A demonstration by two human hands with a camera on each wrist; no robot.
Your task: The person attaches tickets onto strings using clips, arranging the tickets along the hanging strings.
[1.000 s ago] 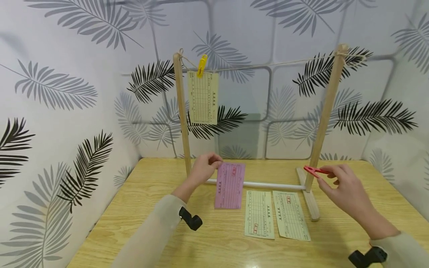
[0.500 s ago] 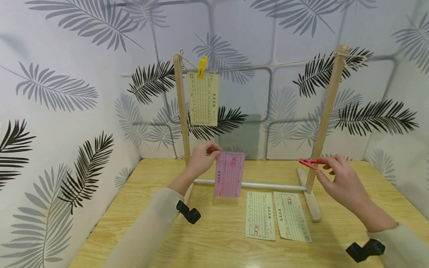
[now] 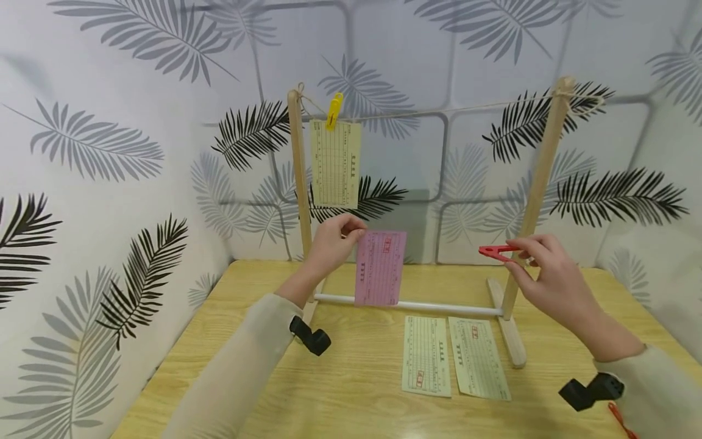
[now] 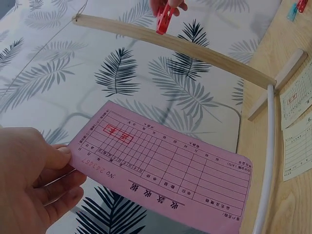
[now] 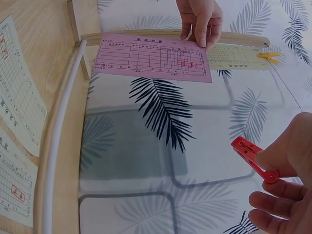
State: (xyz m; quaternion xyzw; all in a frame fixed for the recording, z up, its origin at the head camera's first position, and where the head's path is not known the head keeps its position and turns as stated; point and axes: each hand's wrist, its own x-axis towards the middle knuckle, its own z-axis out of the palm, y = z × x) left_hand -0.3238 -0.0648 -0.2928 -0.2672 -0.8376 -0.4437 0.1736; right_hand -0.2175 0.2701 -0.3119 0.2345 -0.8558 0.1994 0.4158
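Note:
My left hand (image 3: 333, 244) pinches the upper left corner of a pink receipt slip (image 3: 381, 268), which hangs in the air in front of the rack's white crossbar. In the left wrist view the slip (image 4: 165, 170) shows a printed table and a red stamp. On the right, my right hand (image 3: 551, 274) holds a red clothespin (image 3: 496, 252) between thumb and fingers, its nose pointing left. A yellow clothespin (image 3: 334, 111) fixes a pale yellow slip (image 3: 336, 164) to the string (image 3: 439, 112) near the left post.
Two pale slips, a left one (image 3: 426, 356) and a right one (image 3: 479, 358), lie on the wooden table (image 3: 329, 390). The wooden rack has a left post (image 3: 299, 177) and a right post (image 3: 540, 177). A red item (image 3: 621, 419) lies by the right sleeve.
My left hand has lifted the pink slip up off the table. My right hand has risen and moved slightly left with the red clothespin.

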